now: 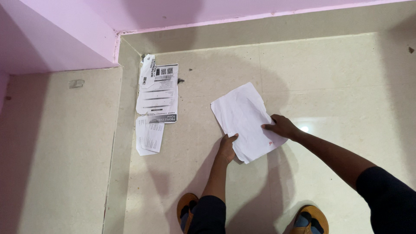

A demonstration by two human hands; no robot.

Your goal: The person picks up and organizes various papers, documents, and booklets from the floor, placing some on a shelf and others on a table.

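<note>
A crumpled white sheet of paper (242, 117) lies flat on the beige tiled floor (329, 82). My left hand (227, 147) presses on its lower left edge, thumb on the paper. At the sheet's right edge, my right hand (282, 127) rests with its fingers spread on the paper. Both arms reach down from the lower right, and my two feet in orange sandals (187, 209) stand below the sheet.
Printed paper forms (158, 94) and a smaller printed sheet (149, 138) lie on the floor to the left, near the corner. A pink wall (78, 30) runs along the top and left. A lower floor strip (60, 147) lies at the left.
</note>
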